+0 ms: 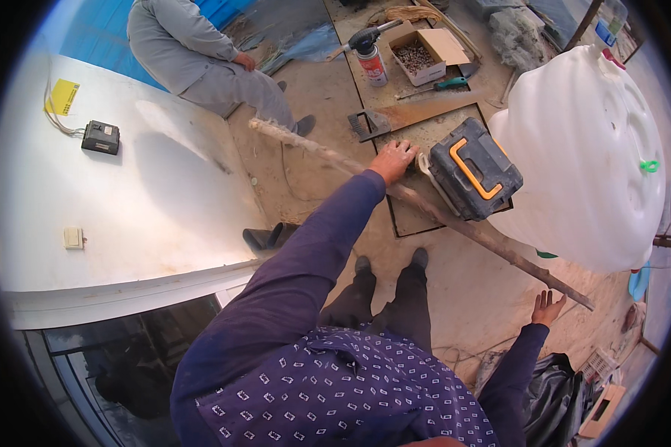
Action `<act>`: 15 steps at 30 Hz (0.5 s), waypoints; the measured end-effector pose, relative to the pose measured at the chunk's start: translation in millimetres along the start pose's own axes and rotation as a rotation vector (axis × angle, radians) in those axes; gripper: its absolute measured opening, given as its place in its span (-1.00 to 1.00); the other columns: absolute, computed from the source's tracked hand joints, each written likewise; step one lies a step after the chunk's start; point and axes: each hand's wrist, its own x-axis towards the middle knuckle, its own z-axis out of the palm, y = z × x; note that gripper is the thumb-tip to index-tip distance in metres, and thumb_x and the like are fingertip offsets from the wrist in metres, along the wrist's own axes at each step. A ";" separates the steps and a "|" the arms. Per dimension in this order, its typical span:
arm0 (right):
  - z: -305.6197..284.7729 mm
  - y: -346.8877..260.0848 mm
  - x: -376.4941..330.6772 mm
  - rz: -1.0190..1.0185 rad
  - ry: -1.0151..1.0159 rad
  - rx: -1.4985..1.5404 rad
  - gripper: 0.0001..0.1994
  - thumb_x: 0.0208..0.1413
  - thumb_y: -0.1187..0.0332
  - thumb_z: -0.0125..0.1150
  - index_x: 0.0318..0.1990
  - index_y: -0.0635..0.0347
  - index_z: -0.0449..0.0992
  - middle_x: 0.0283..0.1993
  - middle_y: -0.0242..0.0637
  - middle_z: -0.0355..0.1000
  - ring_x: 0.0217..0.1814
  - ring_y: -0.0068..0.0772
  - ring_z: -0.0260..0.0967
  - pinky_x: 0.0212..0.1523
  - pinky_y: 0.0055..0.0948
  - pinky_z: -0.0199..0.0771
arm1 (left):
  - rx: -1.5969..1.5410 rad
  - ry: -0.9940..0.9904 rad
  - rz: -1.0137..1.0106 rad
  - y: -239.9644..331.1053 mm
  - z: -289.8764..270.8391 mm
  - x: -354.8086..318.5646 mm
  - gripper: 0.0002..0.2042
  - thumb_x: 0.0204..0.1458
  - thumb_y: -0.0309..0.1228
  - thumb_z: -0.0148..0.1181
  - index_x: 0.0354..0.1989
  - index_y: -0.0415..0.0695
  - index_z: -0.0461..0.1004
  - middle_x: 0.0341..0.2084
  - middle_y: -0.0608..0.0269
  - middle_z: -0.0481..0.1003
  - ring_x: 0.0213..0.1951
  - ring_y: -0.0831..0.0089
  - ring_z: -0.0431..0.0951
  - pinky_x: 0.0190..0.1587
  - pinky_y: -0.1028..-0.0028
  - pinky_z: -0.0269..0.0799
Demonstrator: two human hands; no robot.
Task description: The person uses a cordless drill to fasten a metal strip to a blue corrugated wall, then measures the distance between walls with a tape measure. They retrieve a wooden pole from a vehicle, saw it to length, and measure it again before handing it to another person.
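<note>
A long, rough wooden pole [492, 244] slants across the view from upper left to lower right. My left hand [394, 160] reaches over it, fingers a little apart and nothing visible in them. Under that wrist the pole passes out of sight. A pale ring, like a tape roll [424, 162], lies between my left fingers and a dark grey toolbox [473, 170] with an orange handle. At the lower right my right hand [548, 307] is open, palm up, just below the pole's right end. Whether its fingertips touch the pole I cannot tell.
A hand saw [425, 113], a torch canister [370, 63], a green-handled screwdriver [447, 84] and a carton of small fasteners [417, 63] lie beyond the toolbox. A big white plastic tank [581, 156] bulks at right. Another person [201, 59] in grey sits far left, near a white wall [164, 201].
</note>
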 end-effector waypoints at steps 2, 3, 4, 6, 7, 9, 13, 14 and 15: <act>-9.2 3.4 -7.5 -0.010 0.029 -0.010 -0.26 0.34 -0.16 0.02 0.58 -0.24 -0.04 0.47 -0.03 0.19 0.40 0.04 0.30 0.37 -0.05 0.35 | 0.022 0.021 -0.089 -5.9 -7.8 -3.9 -0.39 -0.11 -0.56 0.32 0.23 -0.10 0.38 0.05 0.03 0.44 0.04 -0.03 0.50 0.10 0.14 0.49; -18.5 5.7 -16.0 -0.033 0.072 -0.014 -0.26 0.35 -0.15 0.01 0.58 -0.23 -0.05 0.47 -0.03 0.19 0.40 0.04 0.30 0.38 -0.05 0.35 | 0.002 -0.011 -0.108 -8.0 -15.2 -6.6 -0.39 -0.11 -0.56 0.33 0.22 -0.11 0.38 0.04 0.02 0.44 0.04 -0.03 0.49 0.10 0.15 0.49; -21.3 10.9 -25.0 -0.065 0.130 -0.031 -0.29 0.37 -0.10 -0.02 0.57 -0.11 -0.01 0.46 -0.03 0.21 0.38 0.04 0.32 0.35 -0.06 0.37 | -0.023 0.021 -0.100 -10.6 -25.5 -13.0 -0.40 -0.15 -0.57 0.33 0.19 -0.14 0.39 0.03 -0.02 0.43 0.04 -0.05 0.49 0.10 0.13 0.49; -25.7 24.6 -58.2 -0.187 0.224 -0.064 -0.41 0.36 0.00 0.04 0.43 0.08 0.22 0.35 -0.02 0.33 0.27 -0.03 0.42 0.18 -0.18 0.47 | -0.125 0.118 -0.158 -10.0 -49.6 -31.7 -0.40 -0.14 -0.46 0.33 0.19 -0.20 0.40 0.01 -0.10 0.42 0.03 -0.12 0.49 0.11 0.08 0.48; -21.8 33.1 -82.2 -0.260 0.209 -0.108 -0.50 0.35 0.10 0.11 0.33 0.11 0.28 0.16 -0.12 0.43 0.05 -0.21 0.49 0.04 -0.25 0.51 | -0.233 0.106 -0.247 -4.3 -62.4 -46.5 -0.40 -0.13 -0.40 0.34 0.19 -0.22 0.41 0.00 -0.12 0.42 0.02 -0.13 0.49 0.11 0.08 0.47; 7.2 66.1 -146.2 -0.366 -0.103 -0.184 -0.68 0.34 0.34 0.19 0.17 0.24 0.39 -0.27 -0.37 0.45 -0.34 -0.53 0.41 -0.26 -0.49 0.52 | -0.455 0.129 -0.326 9.1 -86.9 -87.0 -0.38 -0.11 -0.24 0.36 0.16 -0.28 0.46 -0.02 -0.18 0.47 0.01 -0.14 0.51 0.11 0.10 0.47; 81.4 158.7 -308.4 -0.013 -0.986 -0.483 -0.56 0.31 0.24 0.29 0.20 0.36 0.46 -0.10 -0.27 0.55 -0.20 -0.53 0.52 -0.19 -0.51 0.58 | -1.172 -0.417 -0.442 67.1 -97.3 -185.7 -0.48 0.06 -0.17 0.25 0.10 -0.33 0.55 -0.06 -0.06 0.59 -0.06 0.24 0.62 0.01 0.31 0.50; 97.0 180.3 -340.9 0.063 -1.024 -0.477 -0.51 0.31 0.16 0.29 0.24 0.34 0.46 -0.08 -0.26 0.56 -0.19 -0.52 0.52 -0.18 -0.50 0.58 | -1.372 -0.539 -0.495 84.0 -91.4 -206.9 -0.53 0.13 -0.19 0.19 0.07 -0.35 0.55 -0.16 0.09 0.61 -0.15 0.39 0.57 -0.07 0.37 0.49; 108.1 196.9 -365.7 0.191 -0.984 -0.403 -0.55 0.33 0.14 0.26 0.18 0.32 0.49 -0.09 -0.27 0.55 -0.21 -0.51 0.51 -0.20 -0.49 0.58 | -1.456 -0.623 -0.522 98.0 -84.5 -224.8 -0.57 0.20 -0.20 0.12 0.02 -0.35 0.55 -0.21 0.19 0.60 -0.21 0.45 0.52 -0.16 0.38 0.47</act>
